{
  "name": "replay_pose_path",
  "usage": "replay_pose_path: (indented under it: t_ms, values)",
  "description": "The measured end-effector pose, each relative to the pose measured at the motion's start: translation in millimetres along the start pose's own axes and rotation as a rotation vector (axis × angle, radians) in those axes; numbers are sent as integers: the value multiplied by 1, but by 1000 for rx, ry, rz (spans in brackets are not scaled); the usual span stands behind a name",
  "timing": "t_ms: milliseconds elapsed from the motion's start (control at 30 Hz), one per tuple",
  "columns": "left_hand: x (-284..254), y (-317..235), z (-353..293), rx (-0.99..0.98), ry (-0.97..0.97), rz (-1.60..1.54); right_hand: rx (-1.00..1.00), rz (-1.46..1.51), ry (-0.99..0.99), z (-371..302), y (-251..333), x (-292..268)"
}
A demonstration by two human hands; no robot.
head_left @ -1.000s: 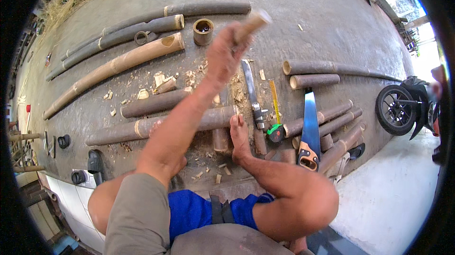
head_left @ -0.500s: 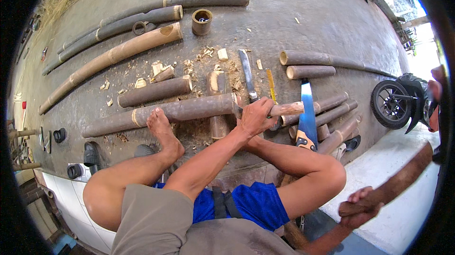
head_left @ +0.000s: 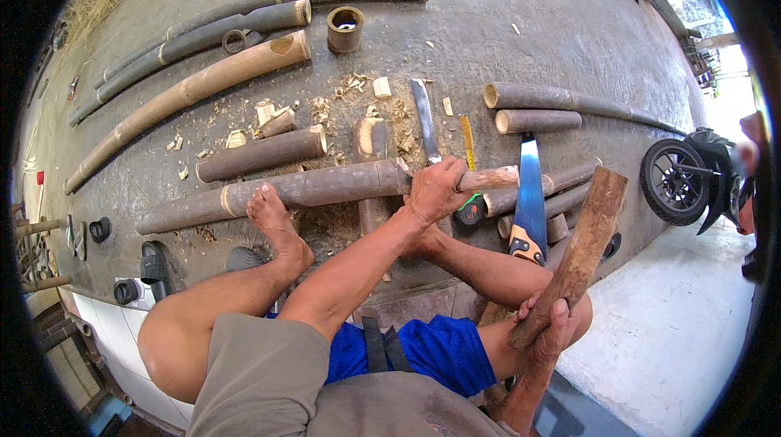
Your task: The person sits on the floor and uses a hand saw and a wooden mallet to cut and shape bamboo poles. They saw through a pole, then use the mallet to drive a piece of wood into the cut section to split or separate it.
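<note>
My left hand (head_left: 439, 191) is wrapped around a wooden-handled chisel (head_left: 492, 179), held level. Its handle sticks out to the right, while the working end meets the open end of a long bamboo pole (head_left: 317, 185) and is mostly hidden by my fingers. My bare left foot (head_left: 272, 217) presses on that pole, which lies across a shorter bamboo piece (head_left: 371, 140). At the lower right my right hand (head_left: 547, 327) grips a rough brown wooden block (head_left: 582, 242) by its lower end. The block is raised, tilted up to the right, apart from the chisel handle.
A hand saw (head_left: 529, 201) stands right of the chisel. A long-bladed knife (head_left: 425, 120) and a tape measure (head_left: 470, 208) lie near my left hand. Wood chips (head_left: 321, 112) and bamboo poles (head_left: 195, 91) cover the floor. A motorbike wheel (head_left: 674, 181) is at right.
My right hand has swung the wooden block from the far lower right inward and up, in front of my right knee. My left hand stays on the chisel at the pole's end.
</note>
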State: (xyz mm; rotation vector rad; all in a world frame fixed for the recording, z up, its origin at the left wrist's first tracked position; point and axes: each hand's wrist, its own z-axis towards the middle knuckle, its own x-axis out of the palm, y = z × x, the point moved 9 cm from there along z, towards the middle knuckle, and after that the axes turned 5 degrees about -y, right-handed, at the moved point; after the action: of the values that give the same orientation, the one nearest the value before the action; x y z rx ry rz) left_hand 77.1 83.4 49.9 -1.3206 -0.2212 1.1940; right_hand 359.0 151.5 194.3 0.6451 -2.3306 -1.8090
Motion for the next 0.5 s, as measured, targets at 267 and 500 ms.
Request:
replay_pose_path:
  t_ms: [267, 500]
  values:
    - [0, 4, 2, -2, -18, -29, 20, 3, 76, 11, -17, 6]
    - [-3, 15, 2, -48, -39, -56, -160, -382, 105, 11, 30, 64]
